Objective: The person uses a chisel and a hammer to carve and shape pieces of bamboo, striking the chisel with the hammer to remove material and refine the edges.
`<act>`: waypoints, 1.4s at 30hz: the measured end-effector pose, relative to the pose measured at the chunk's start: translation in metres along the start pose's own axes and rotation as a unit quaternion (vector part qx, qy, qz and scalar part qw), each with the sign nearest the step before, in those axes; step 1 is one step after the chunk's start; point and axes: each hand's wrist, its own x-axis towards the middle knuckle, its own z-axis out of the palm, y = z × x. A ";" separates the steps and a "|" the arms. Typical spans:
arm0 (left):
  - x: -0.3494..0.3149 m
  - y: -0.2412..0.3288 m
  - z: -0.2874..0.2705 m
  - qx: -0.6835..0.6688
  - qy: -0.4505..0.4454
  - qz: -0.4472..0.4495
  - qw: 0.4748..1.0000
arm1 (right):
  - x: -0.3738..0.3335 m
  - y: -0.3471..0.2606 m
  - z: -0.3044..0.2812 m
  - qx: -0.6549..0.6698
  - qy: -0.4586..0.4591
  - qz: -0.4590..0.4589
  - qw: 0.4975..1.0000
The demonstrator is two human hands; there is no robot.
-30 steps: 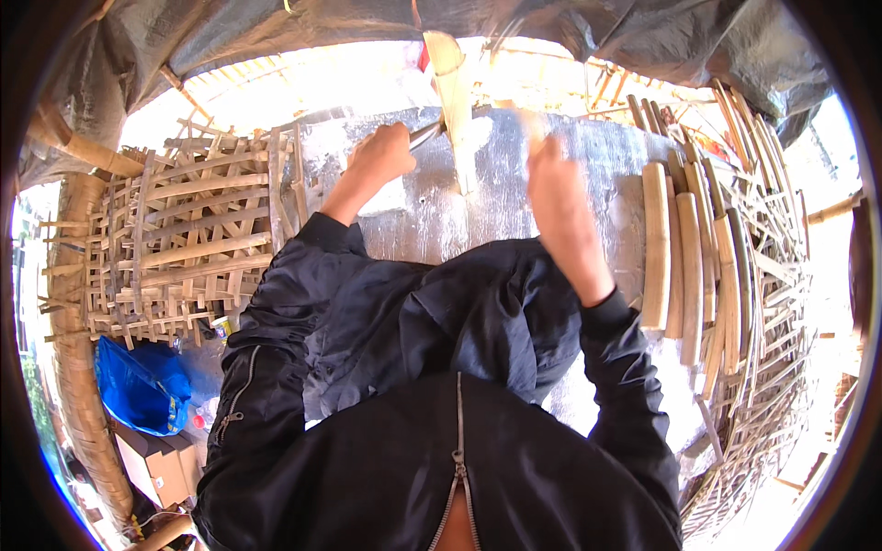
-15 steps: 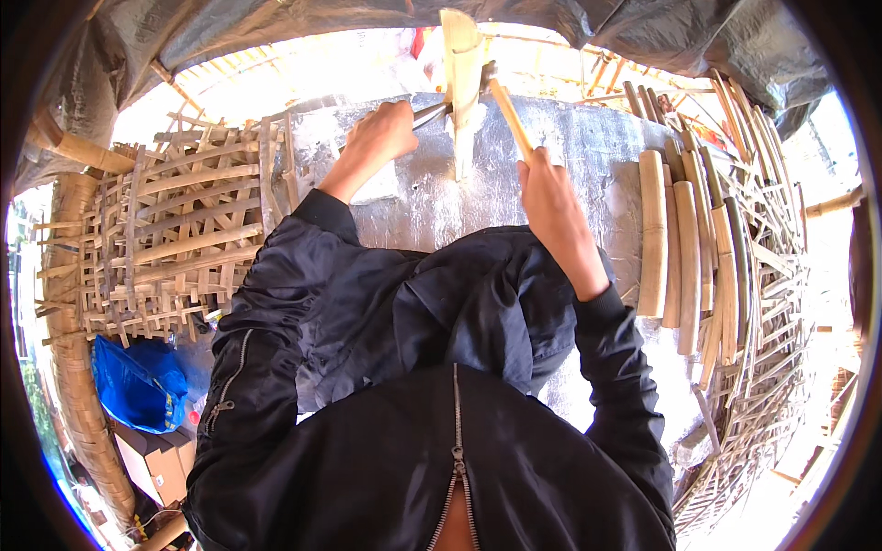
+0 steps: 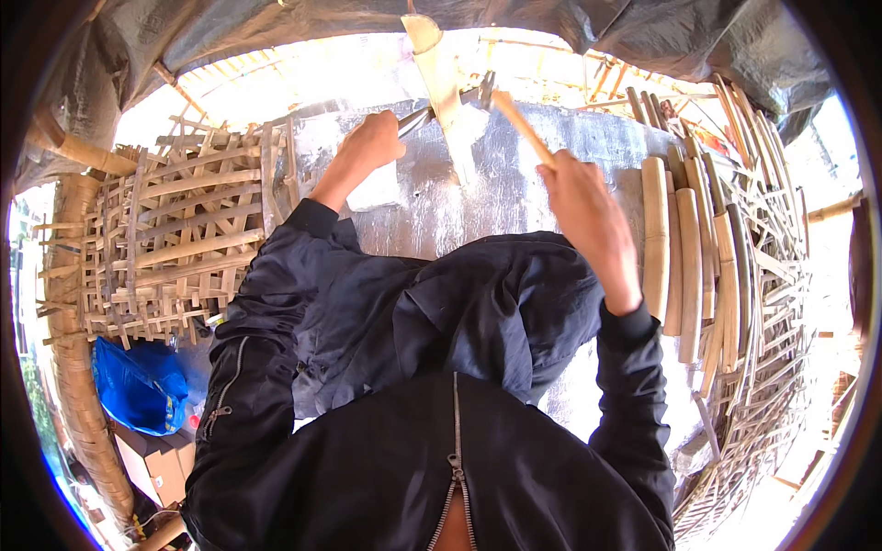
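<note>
A split length of bamboo stands tilted at the far side, its top leaning left. Closed around the near end of a knife, my left hand keeps the blade across the bamboo. Part of the blade is hidden by the bamboo, and its end shows on the right side. My right hand grips the wooden handle of a hammer. The hammer's dark metal head is beside the blade's protruding end; I cannot tell whether they touch.
Cut bamboo pieces lie in a row at the right. A woven bamboo lattice stands at the left, above a blue bag and a cardboard box. Dark plastic sheeting hangs overhead.
The bamboo's top has tipped left. My right hand has moved right and nearer to me with the hammer; my left hand has shifted slightly left with the knife.
</note>
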 end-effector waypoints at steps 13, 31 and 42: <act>-0.006 -0.006 0.012 0.027 0.001 0.011 1.000 | 0.011 0.008 -0.009 0.022 0.062 -0.044 0.997; -0.007 0.006 -0.009 0.019 -0.035 -0.035 0.999 | 0.030 -0.032 -0.015 0.183 0.157 0.056 0.969; -0.011 0.001 -0.013 0.028 -0.019 -0.031 0.999 | 0.016 -0.028 -0.020 0.125 0.122 0.036 0.984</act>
